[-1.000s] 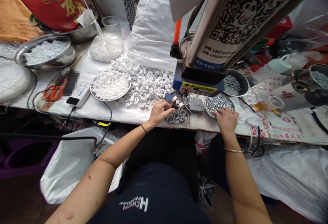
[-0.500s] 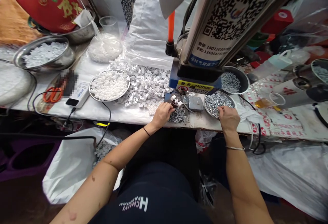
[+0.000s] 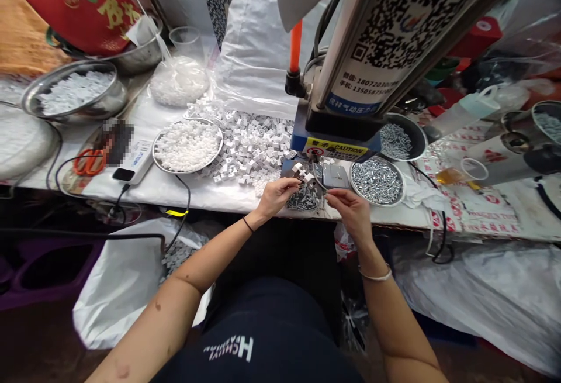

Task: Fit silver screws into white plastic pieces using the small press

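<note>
Below the blue press head, my left hand is closed in a pinch beside small white plastic pieces. Whatever lies between its fingertips is too small to make out. My right hand is also pinched, in front of a grey metal block; its fingertips hide what they hold. Between the two hands lies a heap of small dark metal pins. A round dish of shiny metal pins stands just right of my right hand.
White plastic blocks are piled left of the press, next to a plate of small white parts. Orange-handled scissors and a white power bank lie farther left. A cup and bottle are at right.
My right hand has moved left from the dish of metal pins to the front of the press. My left hand stays almost in place.
</note>
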`<state>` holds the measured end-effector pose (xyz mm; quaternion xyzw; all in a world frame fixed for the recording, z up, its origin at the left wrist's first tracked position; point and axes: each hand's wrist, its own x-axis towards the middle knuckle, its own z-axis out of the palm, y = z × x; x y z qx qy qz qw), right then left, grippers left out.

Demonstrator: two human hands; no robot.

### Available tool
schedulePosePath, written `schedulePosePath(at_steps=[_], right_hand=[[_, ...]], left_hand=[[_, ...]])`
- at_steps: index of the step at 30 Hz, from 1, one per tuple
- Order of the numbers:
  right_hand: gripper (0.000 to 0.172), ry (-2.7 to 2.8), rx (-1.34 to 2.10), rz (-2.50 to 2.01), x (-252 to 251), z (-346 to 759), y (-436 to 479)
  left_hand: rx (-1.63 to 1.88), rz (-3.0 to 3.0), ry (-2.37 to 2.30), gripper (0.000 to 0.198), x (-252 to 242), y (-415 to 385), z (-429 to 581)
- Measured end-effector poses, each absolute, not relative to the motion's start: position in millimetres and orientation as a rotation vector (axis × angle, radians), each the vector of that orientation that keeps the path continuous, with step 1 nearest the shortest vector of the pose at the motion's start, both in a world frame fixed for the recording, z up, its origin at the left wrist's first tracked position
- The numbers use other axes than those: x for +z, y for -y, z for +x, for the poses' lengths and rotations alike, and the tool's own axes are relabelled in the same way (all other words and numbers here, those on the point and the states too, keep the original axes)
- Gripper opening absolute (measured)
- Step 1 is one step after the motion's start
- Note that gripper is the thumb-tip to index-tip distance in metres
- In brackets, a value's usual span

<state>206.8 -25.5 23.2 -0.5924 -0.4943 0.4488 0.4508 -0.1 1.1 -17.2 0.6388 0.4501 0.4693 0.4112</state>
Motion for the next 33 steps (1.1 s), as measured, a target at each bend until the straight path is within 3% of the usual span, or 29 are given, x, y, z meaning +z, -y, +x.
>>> schedulePosePath(at_steps=[9, 20, 25, 29, 33], right_hand=[[0.018, 1.198, 0.955, -1.379, 20.5, 149.2, 30.4], [0.014, 1.607, 0.727, -1.370, 28.1, 149.4, 29.3], [0.016, 1.810, 0.590, -1.348, 28.5, 147.8, 31.6], [0.017, 1.573, 0.740, -1.408, 19.7, 144.8, 38.0], [0.017, 1.391, 0.916, -1.409, 12.7, 141.5, 41.9]], left_hand=[[1.116, 0.996, -0.985, 0.038, -3.8, 3.1, 6.3], [1.044, 0.530, -0.876, 0.046, 8.7, 14.2, 10.0], [1.034, 0.926, -0.977, 0.038, 1.7, 17.5, -12.3], [1.173, 1.653, -1.614, 0.025, -18.6, 4.7, -62.6], [0.849, 2.036, -1.985, 0.015, -40.3, -6.0, -97.8]])
